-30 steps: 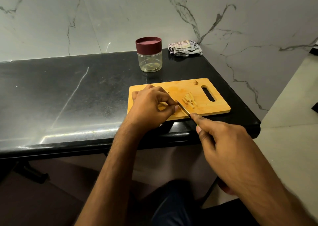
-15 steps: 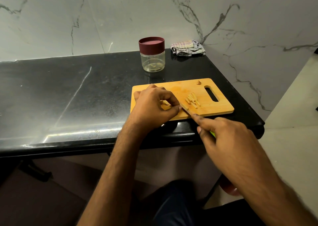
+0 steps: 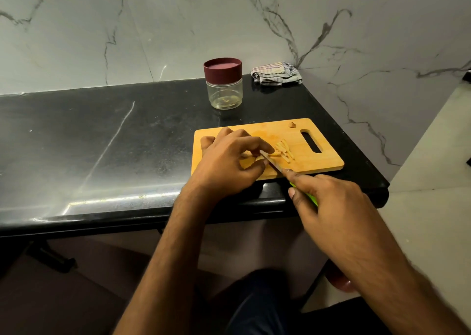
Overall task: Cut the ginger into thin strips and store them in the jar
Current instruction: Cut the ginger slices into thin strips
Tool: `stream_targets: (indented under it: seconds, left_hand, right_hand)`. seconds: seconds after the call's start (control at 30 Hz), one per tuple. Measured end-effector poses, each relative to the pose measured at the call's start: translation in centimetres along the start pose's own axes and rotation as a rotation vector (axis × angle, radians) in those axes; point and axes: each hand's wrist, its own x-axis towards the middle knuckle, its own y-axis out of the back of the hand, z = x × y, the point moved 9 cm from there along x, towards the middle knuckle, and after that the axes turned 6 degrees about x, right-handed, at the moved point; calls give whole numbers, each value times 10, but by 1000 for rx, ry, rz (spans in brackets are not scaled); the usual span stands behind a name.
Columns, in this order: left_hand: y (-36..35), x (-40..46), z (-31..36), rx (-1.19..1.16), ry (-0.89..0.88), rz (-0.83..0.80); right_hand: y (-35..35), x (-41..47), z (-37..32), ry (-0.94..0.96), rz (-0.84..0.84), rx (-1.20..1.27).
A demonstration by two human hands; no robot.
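A wooden cutting board (image 3: 323,165) lies on the black counter near its right end. My left hand (image 3: 229,162) pinches a small piece of ginger (image 3: 258,158) against the board, fingers curled over it. My right hand (image 3: 323,199) grips a knife (image 3: 272,163) with a green handle, forefinger along the blade's back; the blade sits at my left fingertips. A little heap of cut ginger strips (image 3: 285,149) lies just right of the blade. A scrap of ginger (image 3: 292,124) rests at the board's far edge. The clear jar (image 3: 225,93) with its maroon lid on stands behind the board.
The black counter (image 3: 102,143) runs far to the left and ends just right of the board. A folded checked cloth (image 3: 276,73) lies in the back right corner by the marble wall. Pale floor shows to the right.
The knife blade has shifted slightly forward into the ginger at my left fingertips. Both hands stay in place on the board; the view has drifted a little.
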Motion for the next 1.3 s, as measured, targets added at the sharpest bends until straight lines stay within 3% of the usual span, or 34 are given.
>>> stream_targets:
  seconds: [0.27, 0.7, 1.3]
  left_hand:
    - [4, -2, -15, -200, 129, 30]
    - [5, -1, -12, -158, 140, 4]
    - [9, -1, -10, -98, 106, 24]
  right_hand:
    - [0, 0, 0, -30, -15, 98]
    - [7, -9, -4, 7, -8, 136]
    - [0, 6, -7, -14, -44, -66]
